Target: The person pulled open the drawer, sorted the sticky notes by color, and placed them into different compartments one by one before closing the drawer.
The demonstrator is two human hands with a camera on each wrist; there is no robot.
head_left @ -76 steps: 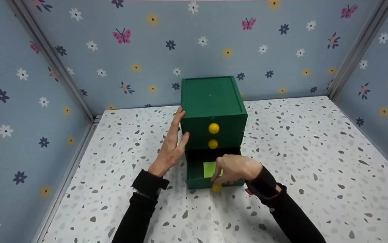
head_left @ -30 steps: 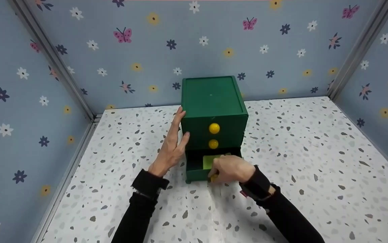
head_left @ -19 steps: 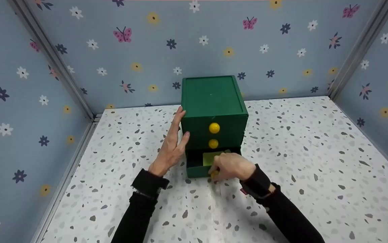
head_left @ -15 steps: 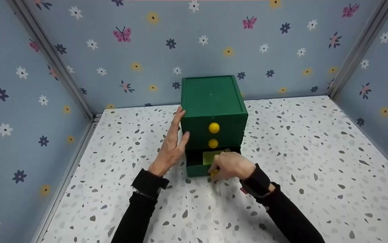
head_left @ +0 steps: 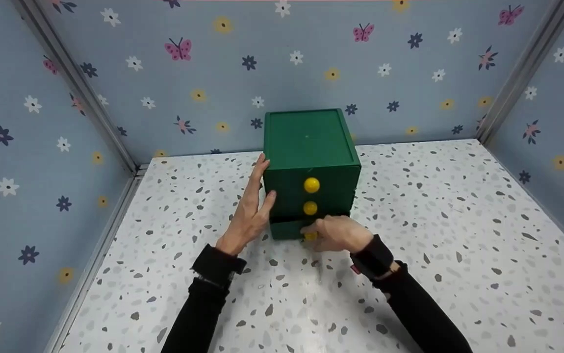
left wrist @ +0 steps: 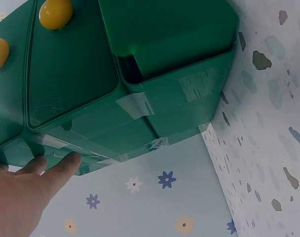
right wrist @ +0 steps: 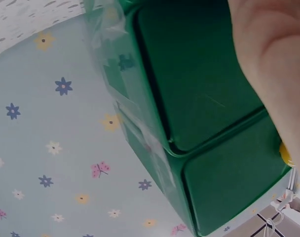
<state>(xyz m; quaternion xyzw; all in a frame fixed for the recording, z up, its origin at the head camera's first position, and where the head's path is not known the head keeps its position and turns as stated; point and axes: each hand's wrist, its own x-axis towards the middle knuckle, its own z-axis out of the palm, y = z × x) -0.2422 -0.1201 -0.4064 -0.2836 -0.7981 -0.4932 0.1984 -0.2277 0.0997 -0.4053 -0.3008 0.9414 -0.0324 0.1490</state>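
A green drawer cabinet [head_left: 306, 139] with round yellow knobs stands on the speckled table. Its bottom drawer [head_left: 286, 230] juts out slightly from the front, leaving a thin dark gap above it; the inside is hidden. My right hand [head_left: 343, 234] holds that drawer's yellow knob [head_left: 311, 236], with a finger over it and the thumb side below. Against the cabinet's left side rests my left hand [head_left: 245, 215], fingers straight, thumb at the front edge. In the left wrist view, the left fingers [left wrist: 63, 170] touch the taped side wall of the cabinet.
Two upper drawers, with an upper yellow knob [head_left: 312, 185] and a middle yellow knob [head_left: 310, 208], sit flush. Behind the cabinet rises a blue flowered wall [head_left: 282, 73]; more such panels stand left and right. Clear tape [right wrist: 135, 128] runs along the cabinet side.
My right hand has moved the bottom drawer inward, toward the cabinet, and the light green square inside has gone out of sight. My left hand has stayed against the cabinet's side.
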